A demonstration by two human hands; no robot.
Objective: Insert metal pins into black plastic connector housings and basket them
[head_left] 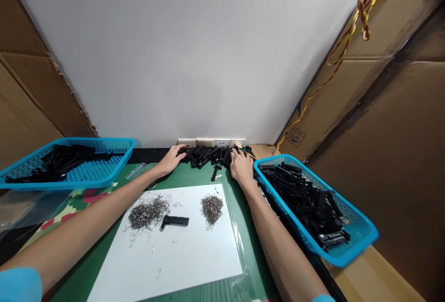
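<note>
Reaching far forward, you are bracketing the pile of black parts against the wall. Your left hand and right hand are cupping its ends, fingers loosely curled, seemingly hemming it in; any actual grip is hidden.

Printed handling symbols on cardboard box, no legible words

Soft, even light brightens the white sheet without glare, and the shadows around it are faint. Behind the sheet, the black parts merge into one dark mass, and the wall greys downward. Far right of the sheet, wide-angle distortion stretches and slants the cardboard. Focus is sharp near the sheet.
</note>
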